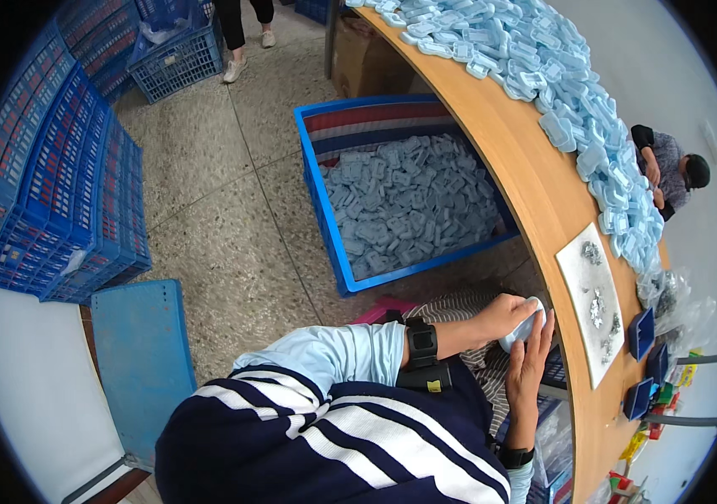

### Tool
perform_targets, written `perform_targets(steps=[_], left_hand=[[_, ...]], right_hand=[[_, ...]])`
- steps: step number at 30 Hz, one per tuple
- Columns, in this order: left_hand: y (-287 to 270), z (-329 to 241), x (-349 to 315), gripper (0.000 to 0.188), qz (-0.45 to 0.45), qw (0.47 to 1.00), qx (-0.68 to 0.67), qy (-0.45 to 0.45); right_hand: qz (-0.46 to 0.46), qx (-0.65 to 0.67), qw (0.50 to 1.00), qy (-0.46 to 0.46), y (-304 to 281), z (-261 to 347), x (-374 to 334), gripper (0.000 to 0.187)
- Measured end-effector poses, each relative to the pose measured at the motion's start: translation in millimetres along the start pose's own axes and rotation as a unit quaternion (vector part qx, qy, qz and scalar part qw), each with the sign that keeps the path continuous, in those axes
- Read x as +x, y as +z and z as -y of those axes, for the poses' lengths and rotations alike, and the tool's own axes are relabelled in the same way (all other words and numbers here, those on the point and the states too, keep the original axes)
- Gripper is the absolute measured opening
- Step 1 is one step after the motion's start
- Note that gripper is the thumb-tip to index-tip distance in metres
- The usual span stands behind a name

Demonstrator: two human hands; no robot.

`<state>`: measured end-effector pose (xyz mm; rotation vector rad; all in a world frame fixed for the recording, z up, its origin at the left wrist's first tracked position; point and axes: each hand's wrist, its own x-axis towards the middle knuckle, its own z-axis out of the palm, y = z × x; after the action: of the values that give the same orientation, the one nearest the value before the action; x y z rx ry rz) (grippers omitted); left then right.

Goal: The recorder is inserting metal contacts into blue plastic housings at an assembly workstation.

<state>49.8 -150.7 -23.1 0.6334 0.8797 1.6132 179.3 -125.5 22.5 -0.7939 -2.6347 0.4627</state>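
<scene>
My left hand (503,317) is closed round a small light-blue plastic case (524,329), thumb and fingers at its upper end. From the other side my right hand (530,363) holds the same case, its long fingers nearly straight along the edge and its thumb near the lower end. Both hands meet just off the near edge of the wooden table (535,197), above my lap. A big heap of similar light-blue cases (535,59) covers the far side of the tabletop. Close to my hands on the table lies a white board (581,290) with small piles of shiny metal bits.
Beside the table stands a blue bin (346,273) full of light-blue cases. Small dark-blue trays (641,333) and clear plastic bags (682,302) lie past the board. Stacked blue crates (65,185) rise at the left. Another person (669,164) sits across the table; someone's legs (237,29) show at the top.
</scene>
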Motion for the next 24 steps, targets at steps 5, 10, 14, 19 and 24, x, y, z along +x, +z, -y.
perform_targets(steps=[5, 10, 14, 19, 24], left_hand=[[-0.9, -5.4, 0.4, 0.037, -0.013, 0.999, -0.031, -0.017], [2.6, -5.1, 3.4, 0.037, -0.001, 0.998, -0.062, -0.033], [5.5, -5.5, 7.7, 0.037, 0.004, 0.997, -0.032, -0.074], [3.6, 2.4, 11.9, 0.034, -0.012, 0.998, -0.008, -0.068], [5.6, 0.8, 10.6, 0.033, -0.045, 0.998, 0.038, -0.036]], right_hand=[[0.023, 0.028, 0.998, -0.043, -6.0, -10.6, 8.5, 0.049], [-0.004, -0.099, 0.986, -0.138, -23.4, -28.8, 22.8, 0.039], [-0.098, -0.056, 0.984, -0.139, -17.8, -33.6, 22.8, 0.029], [-0.176, -0.028, 0.98, -0.085, -13.9, -27.1, 33.5, 0.012], [-0.166, -0.176, 0.957, -0.157, -9.7, -27.7, 38.7, 0.018]])
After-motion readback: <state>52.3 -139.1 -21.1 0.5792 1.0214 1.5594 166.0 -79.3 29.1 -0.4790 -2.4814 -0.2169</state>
